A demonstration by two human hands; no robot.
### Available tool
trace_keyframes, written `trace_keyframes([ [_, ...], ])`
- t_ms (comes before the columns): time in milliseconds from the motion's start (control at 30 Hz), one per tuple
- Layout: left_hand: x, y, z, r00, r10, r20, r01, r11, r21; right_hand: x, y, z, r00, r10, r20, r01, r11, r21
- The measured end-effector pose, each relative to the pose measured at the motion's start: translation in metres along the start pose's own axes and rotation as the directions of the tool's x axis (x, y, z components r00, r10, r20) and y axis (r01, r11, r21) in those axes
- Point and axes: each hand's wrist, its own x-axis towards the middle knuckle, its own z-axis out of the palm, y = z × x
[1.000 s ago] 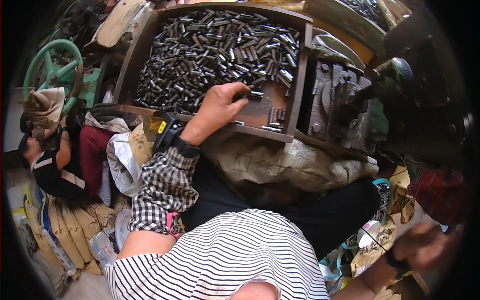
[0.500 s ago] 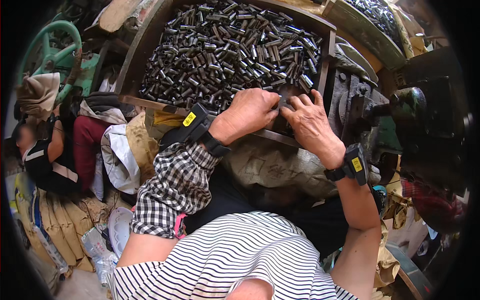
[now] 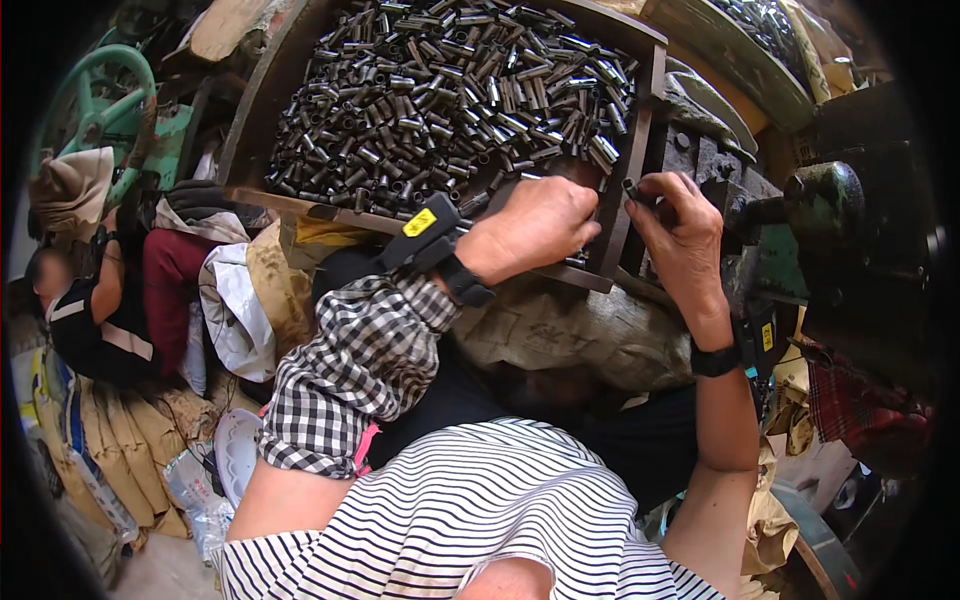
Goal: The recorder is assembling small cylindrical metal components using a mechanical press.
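A wooden tray (image 3: 647,115) in front of me holds a heap of short dark metal tubes (image 3: 430,125), some of them shiny. My right hand (image 3: 682,235) is just outside the tray's right wall and pinches one metal tube (image 3: 631,189) between thumb and fingers, its end upward. Over the tray's near right corner is my left hand (image 3: 535,225), with its fingers curled closed; what they hold, if anything, is hidden. A few tubes lie under and beside that hand.
A dark, greasy machine (image 3: 825,215) stands close to the right of my right hand. Behind it is another tray (image 3: 745,60) of metal parts. At the left, a person (image 3: 95,300) sits near a green handwheel (image 3: 145,110). A sack (image 3: 570,335) lies below the tray.
My right hand has moved right, out of the tray and over its side wall, with a tube in its fingers. My left hand has shifted slightly right. The hands are farther apart.
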Motion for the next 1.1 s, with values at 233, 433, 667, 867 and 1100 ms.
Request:
trace_keyframes([
  [233, 0.002, -0.001, 0.008, 0.998, -0.032, 0.058, 0.031, 0.999, 0.021, -0.022, 0.003, 0.006, 0.988, 0.133, -0.081, -0.11, 0.965, 0.238],
  [433, 0.005, 0.001, 0.007, 0.991, -0.041, 0.13, 0.032, 0.997, 0.076, -0.03, 0.011, 0.013, 0.988, 0.151, -0.025, -0.133, 0.928, 0.349],
  [667, 0.006, 0.006, 0.001, 0.997, -0.066, 0.035, 0.069, 0.992, -0.102, -0.036, 0.018, 0.013, 0.96, 0.223, 0.169, -0.278, 0.825, 0.493],
  [867, 0.003, 0.004, -0.015, 0.934, -0.179, 0.309, 0.352, 0.318, -0.88, -0.038, 0.021, 0.007, 0.825, 0.464, 0.323, -0.505, 0.349, 0.789],
  [1100, 0.003, 0.005, -0.003, 0.936, -0.149, 0.32, 0.329, 0.043, -0.943, -0.039, 0.025, 0.009, 0.796, 0.494, 0.35, -0.502, 0.215, 0.838],
])
